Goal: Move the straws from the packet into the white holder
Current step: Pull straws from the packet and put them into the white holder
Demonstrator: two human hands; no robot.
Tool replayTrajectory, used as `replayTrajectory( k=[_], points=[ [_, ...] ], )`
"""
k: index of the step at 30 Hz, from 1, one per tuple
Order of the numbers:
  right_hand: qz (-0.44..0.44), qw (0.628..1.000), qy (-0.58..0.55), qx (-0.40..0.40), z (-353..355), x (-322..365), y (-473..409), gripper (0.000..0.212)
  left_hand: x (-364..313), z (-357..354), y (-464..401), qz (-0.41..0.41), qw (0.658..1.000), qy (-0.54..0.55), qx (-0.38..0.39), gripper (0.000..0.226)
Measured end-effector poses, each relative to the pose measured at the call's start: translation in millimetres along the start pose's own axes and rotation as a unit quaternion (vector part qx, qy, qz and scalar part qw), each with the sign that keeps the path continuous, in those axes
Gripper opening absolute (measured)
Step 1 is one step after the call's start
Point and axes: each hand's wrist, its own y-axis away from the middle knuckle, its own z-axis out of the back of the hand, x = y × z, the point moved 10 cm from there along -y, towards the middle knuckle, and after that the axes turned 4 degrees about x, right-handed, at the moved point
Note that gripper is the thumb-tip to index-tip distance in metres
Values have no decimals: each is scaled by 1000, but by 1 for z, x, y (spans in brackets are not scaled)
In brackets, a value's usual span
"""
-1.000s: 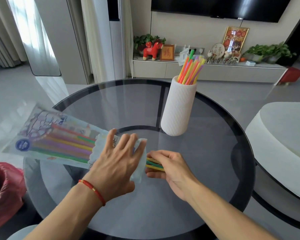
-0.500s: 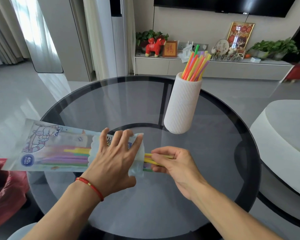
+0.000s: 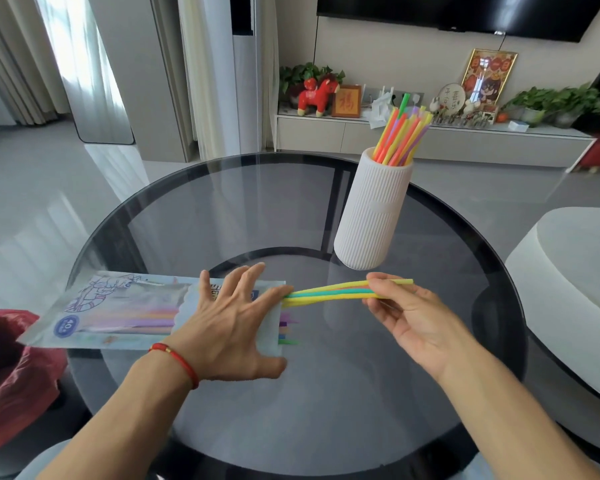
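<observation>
**Straws half out of the packet**

Straws (image 3: 329, 293), yellow and teal, sit pinched in our right hand (image 3: 409, 317), their far ends still inside the packet's mouth. Our left hand (image 3: 229, 327) lies flat with fingers spread, pressing the packet (image 3: 118, 313) onto the glass worktop (image 3: 257, 209). More straws show through the packet, a few tips poking out beside the left thumb. Beyond the right hand stands the white holder (image 3: 371, 216), upright, already holding a bunch of coloured straws.

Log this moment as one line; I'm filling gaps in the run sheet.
left hand: flat on packet | right hand: pinching yellow and green straws, partly out | white holder: upright, part filled
</observation>
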Motion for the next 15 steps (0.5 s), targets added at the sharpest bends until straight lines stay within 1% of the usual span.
replayTrajectory(
  k=[3, 4, 6, 7, 8, 9, 10, 12, 13, 14, 15],
  points=[
    [41, 999, 10, 4, 0, 14, 2, 5, -2, 9, -2, 25, 997, 61, -43, 77],
    [62, 998, 19, 10, -2, 21, 3, 6, -3, 12, -3, 34, 996, 58, -60, 69],
    [106, 994, 33, 22, -4, 34, 7, 11, -8, 14, -6, 32, 997, 0, -77, 50],
    [124, 991, 40, 32, -6, 40, 9, 12, -11, 11, -7, 26, 997, -27, -74, 43],
    [138, 988, 47, 44, -9, 45, 11, 12, -13, 8, -8, 17, 997, -40, -66, 41],
    [146, 986, 50, 61, -13, 47, 13, 15, -16, 6, -8, 7, 997, -46, -59, 44],
    [151, 984, 45, 86, -17, 48, 15, 27, -19, 5, -8, 0, 998, -43, -56, 50],
    [155, 975, 45, 153, -33, 43, 19, 69, -21, 5, -9, -5, 998, -39, -54, 54],
    [149, 971, 56, 176, -42, 36, 21, 86, -20, 5, -10, 0, 998, -43, -52, 53],
    [137, 970, 72, 187, -49, 24, 21, 94, -20, 4, -11, 3, 998, -45, -51, 50],
    [122, 970, 91, 189, -57, 10, 21, 96, -22, 2, -11, 3, 998, -43, -49, 48]
  ],
)
